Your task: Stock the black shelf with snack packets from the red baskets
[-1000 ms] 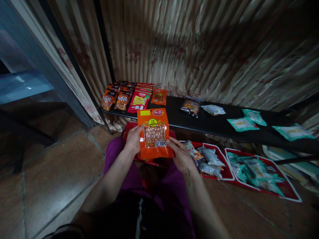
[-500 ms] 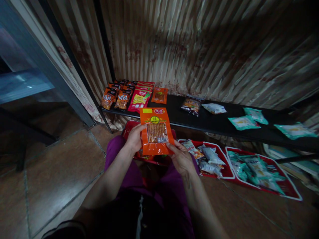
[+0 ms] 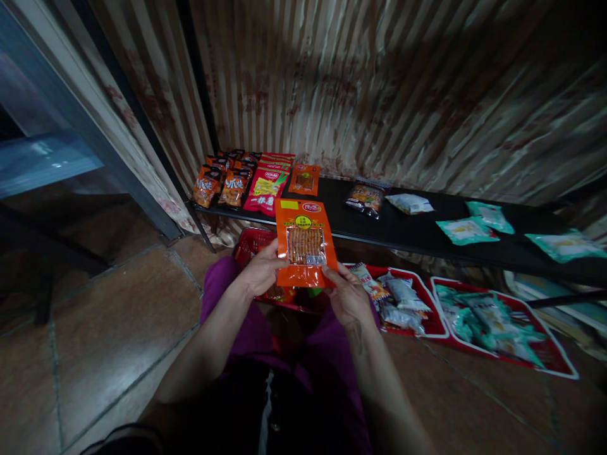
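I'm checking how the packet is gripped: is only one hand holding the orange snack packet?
No, the left hand grips the orange snack packet at its left edge and the right hand at its lower right corner.

An orange snack packet (image 3: pixel 305 243) with a clear window showing thin brown sticks, yellow and red labels on top, held upright, facing the camera, above a red basket (image 3: pixel 253 243)

Both forearms extended forward, left hand (image 3: pixel 260 273), right hand (image 3: pixel 348 297), fingers pinched
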### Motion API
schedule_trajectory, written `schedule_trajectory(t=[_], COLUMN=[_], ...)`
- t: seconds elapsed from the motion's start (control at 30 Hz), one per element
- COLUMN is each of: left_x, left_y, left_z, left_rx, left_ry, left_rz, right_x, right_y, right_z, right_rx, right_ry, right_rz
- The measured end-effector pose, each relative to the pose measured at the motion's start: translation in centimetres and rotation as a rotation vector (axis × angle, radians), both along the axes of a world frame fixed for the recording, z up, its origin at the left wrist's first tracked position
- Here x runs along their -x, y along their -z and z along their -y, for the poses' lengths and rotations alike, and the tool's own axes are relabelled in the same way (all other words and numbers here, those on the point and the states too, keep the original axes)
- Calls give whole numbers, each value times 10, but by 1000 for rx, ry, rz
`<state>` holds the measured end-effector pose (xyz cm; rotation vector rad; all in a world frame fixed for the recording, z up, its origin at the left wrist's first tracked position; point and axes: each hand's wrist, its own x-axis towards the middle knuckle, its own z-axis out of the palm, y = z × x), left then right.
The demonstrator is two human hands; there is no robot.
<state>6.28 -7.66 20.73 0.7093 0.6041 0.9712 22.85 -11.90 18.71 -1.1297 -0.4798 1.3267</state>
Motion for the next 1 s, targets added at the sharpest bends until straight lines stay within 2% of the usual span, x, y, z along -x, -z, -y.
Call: schedule_trajectory(t=[0.27, 0.43, 0.5, 0.63, 0.73, 0.83, 1.0], left_x=[-1, -3, -5, -7, -8, -11, -16], left_y=[-2, 3, 4, 4, 5, 7, 9], left_z=[2, 1, 2, 4, 5, 7, 11], left_rx=[-2, -9, -12, -18, -29, -52, -81], left_ry=[-4, -10, -20, -13, -4, 20, 39], left_rz=[26, 9, 18, 32, 34, 58, 50], right_x=[0, -1, -3, -6, -5, 1, 8], right_y=[-3, 7, 13, 15, 9, 5, 11], right_z=[1, -1, -4, -7, -6, -4, -3], right_rx=[-4, -74, -121, -252, -342, -408, -430], right_ry=[-1, -46, -7, 122, 88, 48, 47], right_rz=[15, 144, 315, 863, 1212, 1399, 1545])
